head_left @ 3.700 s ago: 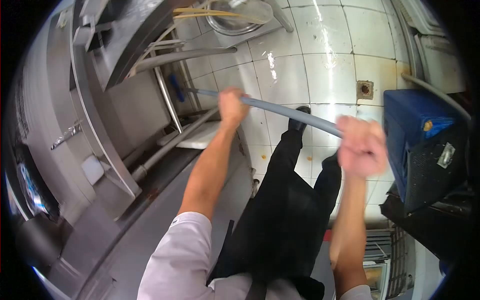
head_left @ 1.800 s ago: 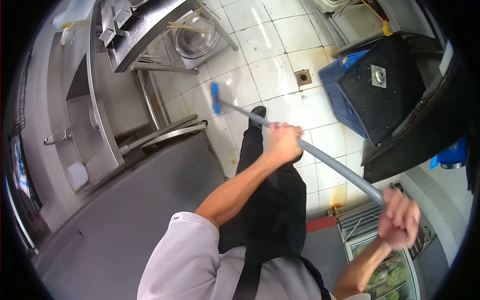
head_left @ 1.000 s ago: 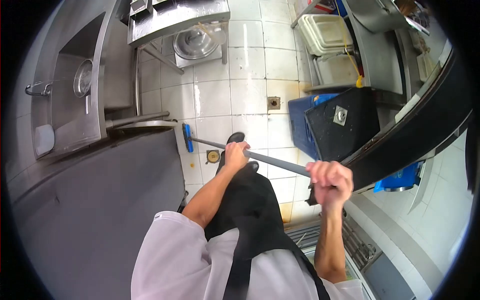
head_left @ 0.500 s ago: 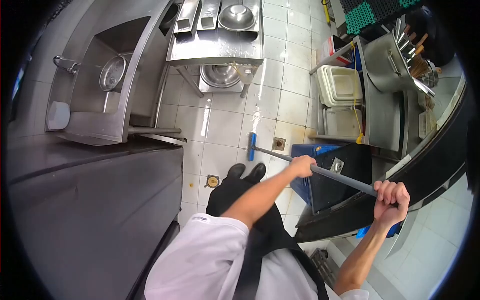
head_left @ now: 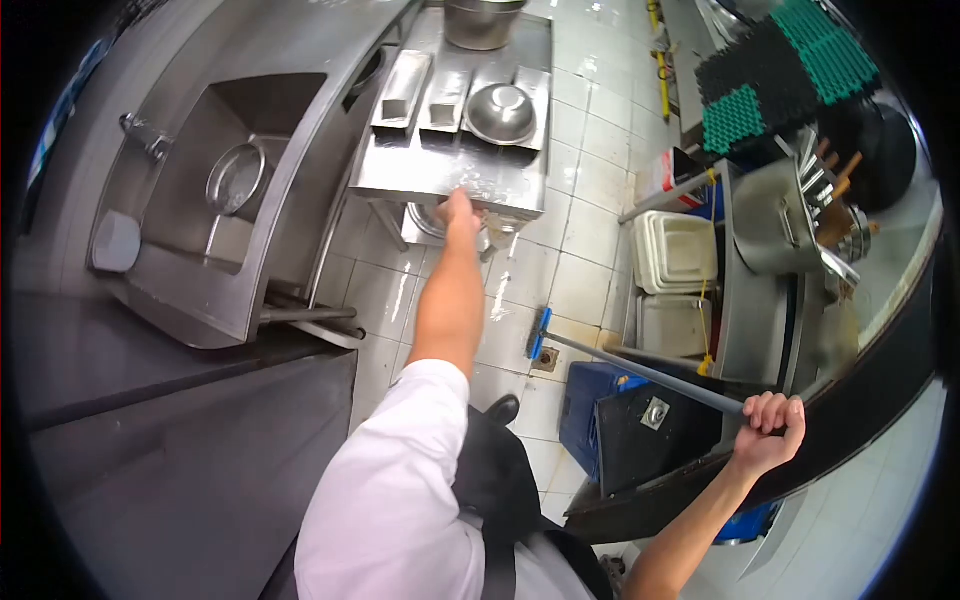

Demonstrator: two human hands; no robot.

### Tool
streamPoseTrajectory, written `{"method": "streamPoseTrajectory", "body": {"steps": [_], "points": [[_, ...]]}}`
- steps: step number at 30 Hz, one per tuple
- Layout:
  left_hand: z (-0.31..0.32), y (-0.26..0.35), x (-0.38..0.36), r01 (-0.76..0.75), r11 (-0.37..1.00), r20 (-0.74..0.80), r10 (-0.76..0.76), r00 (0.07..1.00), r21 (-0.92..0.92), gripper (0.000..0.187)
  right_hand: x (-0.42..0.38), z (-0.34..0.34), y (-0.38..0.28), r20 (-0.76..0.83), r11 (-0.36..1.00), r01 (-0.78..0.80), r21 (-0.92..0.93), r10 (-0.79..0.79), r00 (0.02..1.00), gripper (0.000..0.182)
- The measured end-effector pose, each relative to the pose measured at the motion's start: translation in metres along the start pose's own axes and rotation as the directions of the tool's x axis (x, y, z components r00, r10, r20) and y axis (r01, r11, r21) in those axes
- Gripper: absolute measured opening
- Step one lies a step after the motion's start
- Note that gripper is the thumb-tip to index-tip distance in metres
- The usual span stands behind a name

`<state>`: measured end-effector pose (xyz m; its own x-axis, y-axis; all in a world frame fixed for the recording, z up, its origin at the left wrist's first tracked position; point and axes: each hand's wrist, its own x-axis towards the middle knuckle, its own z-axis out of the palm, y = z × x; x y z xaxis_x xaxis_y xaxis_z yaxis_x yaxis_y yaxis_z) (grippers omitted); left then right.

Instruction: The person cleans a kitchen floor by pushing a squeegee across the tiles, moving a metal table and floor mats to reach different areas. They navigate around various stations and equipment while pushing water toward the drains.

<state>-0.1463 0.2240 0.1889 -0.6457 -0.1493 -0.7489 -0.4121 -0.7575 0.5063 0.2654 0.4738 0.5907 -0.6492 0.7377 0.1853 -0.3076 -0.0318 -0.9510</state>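
At the front edge of the metal table [head_left: 400, 170] is my left hand [head_left: 460, 212], its fingers curled at the edge. My right hand [head_left: 770, 430] is wrapped round the upper end of a grey pole [head_left: 650, 374]. The pole slants down to a blue brush head [head_left: 539, 333], which rests on the tiled floor beside a small square drain [head_left: 546, 359]. On the table stand an upturned metal bowl [head_left: 501, 113], rectangular metal containers [head_left: 404, 88] and a large pot [head_left: 482, 22].
A metal sink [head_left: 228, 170] holds a round strainer [head_left: 237, 179] at the left. Shelving at the right carries pale plastic tubs [head_left: 680, 250] and a big pot of utensils [head_left: 770, 220]. A blue bin [head_left: 585, 412] and a dark board [head_left: 655, 445] stand below.
My left hand has let go of the pole and reached forward to the table edge. The brush head has shifted right towards the drain. The view has moved, and my right hand still grips the pole.
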Motion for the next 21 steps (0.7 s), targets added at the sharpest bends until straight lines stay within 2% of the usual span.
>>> {"method": "streamPoseTrajectory", "body": {"steps": [2, 5, 8, 9, 12, 15, 21], "points": [[-0.002, -0.005, 0.003, -0.018, 0.997, -0.053, 0.014, 0.999, -0.075, 0.033, 0.009, 0.018, 0.004, -0.003, 1.000, -0.003, -0.008, 0.003, 1.000, 0.034], [-0.009, 0.009, -0.016, 0.033, 0.995, 0.006, -0.034, 0.999, 0.096, 0.037, 0.020, 0.023, 0.014, 0.067, 0.998, -0.005, -0.066, 0.010, 0.998, 0.035], [-0.025, 0.011, -0.027, 0.062, 0.989, 0.046, -0.069, 0.997, 0.134, 0.040, 0.025, 0.048, 0.011, -0.021, 0.998, 0.007, -0.066, -0.008, 1.000, 0.035], [-0.036, 0.005, -0.021, 0.037, 0.984, 0.015, -0.040, 0.999, 0.176, 0.036, 0.024, 0.053, 0.012, -0.036, 0.998, 0.009, -0.063, -0.011, 0.999, 0.034], [-0.077, -0.001, -0.032, 0.026, 0.992, 0.030, -0.029, 0.999, 0.125, 0.029, 0.019, 0.051, 0.018, 0.027, 0.997, 0.017, -0.072, -0.016, 1.000, 0.034], [-0.121, 0.005, -0.072, 0.008, 0.988, 0.103, -0.024, 0.994, 0.151, 0.029, 0.008, 0.055, 0.019, 0.068, 0.998, 0.039, -0.055, -0.035, 0.997, 0.034], [-0.206, -0.005, -0.166, -0.031, 0.994, 0.093, 0.022, 0.995, 0.102, 0.033, -0.026, 0.063, 0.024, 0.198, 0.999, 0.041, -0.034, -0.034, 0.980, 0.034]]}}
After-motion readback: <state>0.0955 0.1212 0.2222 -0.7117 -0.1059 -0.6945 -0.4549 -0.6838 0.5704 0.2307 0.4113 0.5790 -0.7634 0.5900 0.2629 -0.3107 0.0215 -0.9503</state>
